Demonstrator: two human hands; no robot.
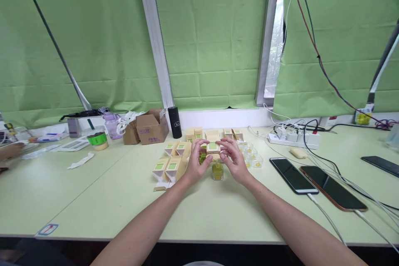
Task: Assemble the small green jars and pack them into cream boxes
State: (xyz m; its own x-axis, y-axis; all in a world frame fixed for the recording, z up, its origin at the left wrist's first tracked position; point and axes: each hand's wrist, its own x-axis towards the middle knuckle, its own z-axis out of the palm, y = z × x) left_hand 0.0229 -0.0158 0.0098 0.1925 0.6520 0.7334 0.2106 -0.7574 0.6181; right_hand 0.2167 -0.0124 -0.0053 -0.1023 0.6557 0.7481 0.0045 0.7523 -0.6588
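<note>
Between my two hands, a small cream carton [213,147] with a green label is held above the table. My left hand [199,160] grips its left side with curled fingers. On its right side, my right hand [234,160] holds it the same way. Just below the carton stands a small clear jar [217,171] with yellow-green contents. Part of another green jar [202,156] shows behind my left fingers. Several open cartons [172,167] with green labels stand to the left. Right of my right hand are several clear empty-looking jars [256,160] with yellow marks.
More cartons [193,134] stand at the back. A brown cardboard box [152,126] and a black bottle [175,122] are behind on the left. Two phones [293,175] on charging cables and a power strip [294,139] lie to the right. Another person's hand [11,151] shows at the far left.
</note>
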